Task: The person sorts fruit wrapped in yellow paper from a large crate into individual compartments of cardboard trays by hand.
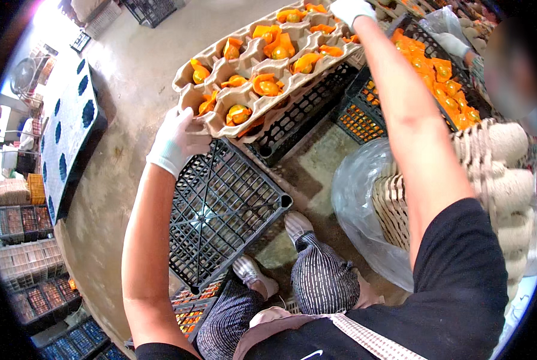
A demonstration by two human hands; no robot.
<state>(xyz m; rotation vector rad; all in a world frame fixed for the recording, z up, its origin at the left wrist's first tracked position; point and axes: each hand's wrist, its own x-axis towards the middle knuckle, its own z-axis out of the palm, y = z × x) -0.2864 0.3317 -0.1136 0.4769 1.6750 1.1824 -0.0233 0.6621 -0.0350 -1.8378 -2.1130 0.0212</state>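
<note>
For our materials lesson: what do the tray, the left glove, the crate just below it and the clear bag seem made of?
The tray looks like moulded pulp: matt, brownish, with rounded cups. The left glove seems knitted fabric: matt, fitting closely; fibre unclear. The crate looks like black plastic, slightly shiny, in an even lattice. The bag is probably thin plastic film: transparent, glossy, creased.

Crates (28, 261) and wrapped fruit (280, 52) suggest a packhouse.

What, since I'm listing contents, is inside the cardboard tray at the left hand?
Round yellowish fruits partly wrapped in orange wrappers sit in cups of the tray. The fruits' undersides and the cup bottoms beneath them are covered.
</note>
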